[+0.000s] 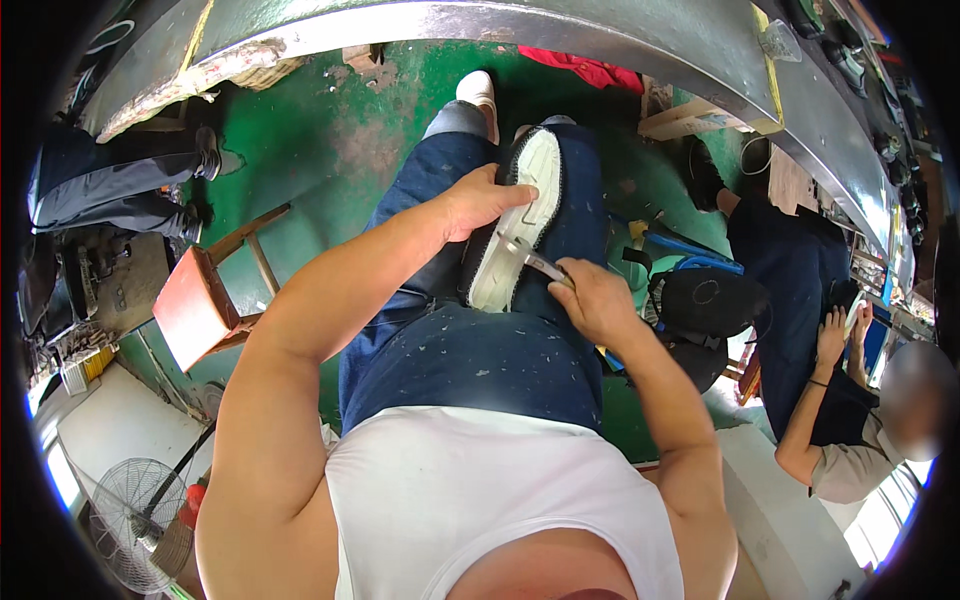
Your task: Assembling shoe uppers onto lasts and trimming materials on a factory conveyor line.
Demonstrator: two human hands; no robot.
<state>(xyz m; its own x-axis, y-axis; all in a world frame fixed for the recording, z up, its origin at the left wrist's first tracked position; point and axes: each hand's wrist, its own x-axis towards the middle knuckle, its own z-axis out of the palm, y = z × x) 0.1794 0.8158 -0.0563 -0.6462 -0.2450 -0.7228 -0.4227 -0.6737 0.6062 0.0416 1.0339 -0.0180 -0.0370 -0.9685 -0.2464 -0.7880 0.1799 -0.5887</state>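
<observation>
Your left hand (478,200) clamps the shoe (518,222) sole-up against your thigh, fingers curled shut around its far edge, so the white sole faces you and cannot slip. Your right hand (598,300) is closed around a metal tool (530,256), its tip touching the sole near the middle. The shoe lies on your lap rather than on the curved metal worktop (560,30) beyond. A red stool (195,305) stands at your left.

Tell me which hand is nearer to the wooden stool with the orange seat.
Left. The left hand rests on the white-soled shoe over the lap, on the side toward the stool. The right hand, holding a metal tool, lies farther off, beyond the shoe.
</observation>
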